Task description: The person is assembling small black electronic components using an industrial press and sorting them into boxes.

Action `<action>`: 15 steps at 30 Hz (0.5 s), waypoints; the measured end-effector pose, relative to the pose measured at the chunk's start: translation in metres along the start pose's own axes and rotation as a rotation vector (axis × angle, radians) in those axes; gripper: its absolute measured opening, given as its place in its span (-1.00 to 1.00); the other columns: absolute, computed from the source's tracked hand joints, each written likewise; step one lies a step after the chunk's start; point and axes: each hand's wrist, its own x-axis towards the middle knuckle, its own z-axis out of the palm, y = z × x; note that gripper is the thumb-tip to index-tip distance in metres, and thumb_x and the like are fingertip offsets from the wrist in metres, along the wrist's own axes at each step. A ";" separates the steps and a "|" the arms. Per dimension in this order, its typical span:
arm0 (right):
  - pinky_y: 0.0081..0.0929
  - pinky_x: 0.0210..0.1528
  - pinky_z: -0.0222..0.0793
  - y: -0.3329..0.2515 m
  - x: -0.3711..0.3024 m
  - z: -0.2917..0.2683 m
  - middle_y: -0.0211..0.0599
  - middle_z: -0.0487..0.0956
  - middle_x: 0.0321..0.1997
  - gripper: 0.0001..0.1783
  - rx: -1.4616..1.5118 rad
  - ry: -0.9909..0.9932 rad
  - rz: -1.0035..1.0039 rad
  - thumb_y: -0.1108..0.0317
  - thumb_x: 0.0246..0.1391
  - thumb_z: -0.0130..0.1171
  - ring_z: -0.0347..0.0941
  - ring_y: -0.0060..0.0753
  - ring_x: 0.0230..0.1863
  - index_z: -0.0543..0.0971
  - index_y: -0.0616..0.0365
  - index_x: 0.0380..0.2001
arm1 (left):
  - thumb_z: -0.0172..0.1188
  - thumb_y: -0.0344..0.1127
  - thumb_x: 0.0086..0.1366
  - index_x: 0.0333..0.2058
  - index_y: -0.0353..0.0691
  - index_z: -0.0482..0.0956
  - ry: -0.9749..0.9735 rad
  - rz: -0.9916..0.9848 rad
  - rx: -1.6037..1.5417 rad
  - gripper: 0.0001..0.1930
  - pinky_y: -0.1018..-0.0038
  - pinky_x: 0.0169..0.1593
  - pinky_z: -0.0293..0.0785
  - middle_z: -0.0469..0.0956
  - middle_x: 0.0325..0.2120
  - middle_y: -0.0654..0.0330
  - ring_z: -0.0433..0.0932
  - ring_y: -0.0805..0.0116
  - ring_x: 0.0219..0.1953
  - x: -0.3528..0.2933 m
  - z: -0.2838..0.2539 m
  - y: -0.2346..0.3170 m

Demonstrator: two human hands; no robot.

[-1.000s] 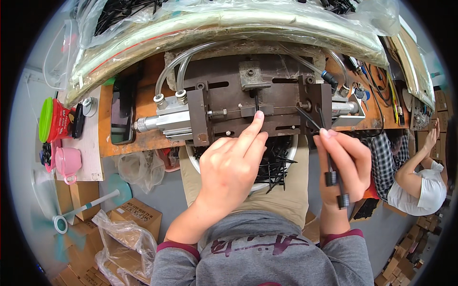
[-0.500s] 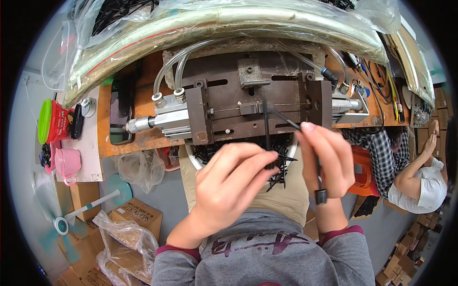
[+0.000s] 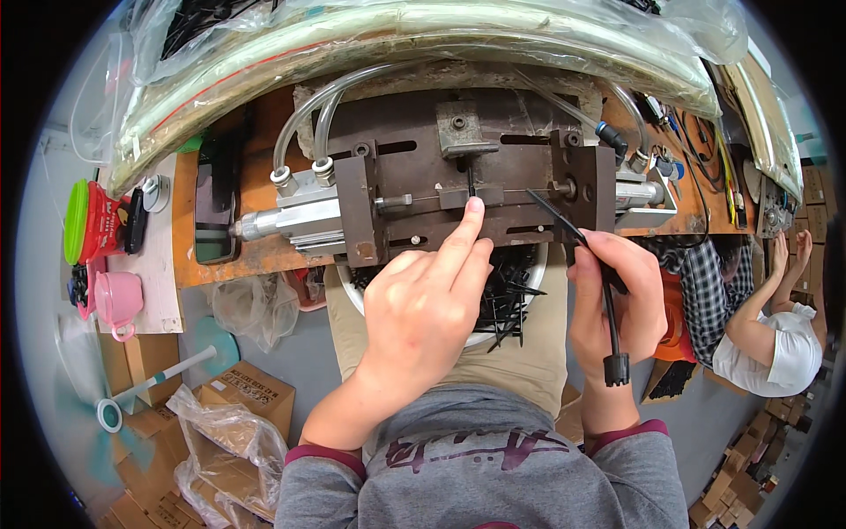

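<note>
My left hand (image 3: 423, 304) reaches over the front of a brown metal fixture (image 3: 414, 172). Its index finger is stretched out, the tip touching the near end of a black rod (image 3: 471, 176) that lies across the small middle block (image 3: 491, 194). The other fingers are loosely bent and grip nothing. My right hand (image 3: 621, 295) is closed around several thin black plastic rods (image 3: 610, 326). One ends below in a ribbed cap (image 3: 617, 368), while another points up-left toward the fixture's right side. Thin metal pins run to the block from both sides.
Below the fixture, a white tub (image 3: 480, 338) holds many black rods. Air cylinders (image 3: 308, 216) with clear hoses flank the fixture. A phone (image 3: 218, 207) lies to the left, near a pink cup (image 3: 119, 298). Another person (image 3: 762, 344) sits at the right.
My left hand has moved forward; the rod it held now lies in the block under its fingertip. The side pin holders have moved inward. My right hand has shifted slightly right with its rods.
</note>
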 end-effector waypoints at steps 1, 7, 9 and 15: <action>-0.46 -0.21 0.56 0.000 -0.001 0.000 -0.11 0.65 -0.26 -0.70 0.008 0.008 -0.002 0.72 -0.09 0.32 0.63 -0.24 -0.27 0.62 0.32 -0.21 | 0.44 -0.37 -0.07 -0.34 -0.27 0.65 -0.010 0.000 0.006 -0.73 0.52 -0.40 0.46 0.63 -0.05 0.16 0.57 0.37 -0.51 0.000 -0.001 0.000; -0.46 -0.28 0.61 0.007 0.003 0.001 -0.03 0.65 -0.21 -0.61 -0.144 -0.043 -0.284 0.70 -0.21 0.28 0.66 -0.19 -0.26 0.64 0.38 -0.18 | 0.54 -0.39 -0.16 -0.18 -0.28 0.68 -0.114 -0.182 -0.806 -0.54 0.54 -0.38 0.55 0.65 -0.15 0.08 0.63 0.38 -0.47 0.000 -0.029 0.016; -0.47 -0.31 0.60 0.004 0.003 0.003 0.03 0.64 -0.18 -0.60 -0.128 -0.106 -0.312 0.63 -0.20 0.25 0.66 -0.19 -0.27 0.64 0.40 -0.16 | 0.56 -0.41 -0.16 -0.16 -0.31 0.68 -0.086 -0.045 -0.891 -0.52 0.54 -0.37 0.58 0.66 -0.25 0.08 0.65 0.34 -0.45 -0.006 -0.033 0.021; -0.47 -0.26 0.60 0.006 0.010 0.012 0.11 0.62 -0.10 -0.60 -0.152 -0.077 -0.355 0.59 -0.13 0.26 0.65 -0.19 -0.24 0.64 0.39 -0.12 | 0.51 -0.49 -0.12 -0.26 -0.30 0.70 0.037 -0.031 -0.650 -0.65 0.51 -0.36 0.59 0.65 -0.36 0.13 0.64 0.31 -0.40 -0.010 -0.031 0.015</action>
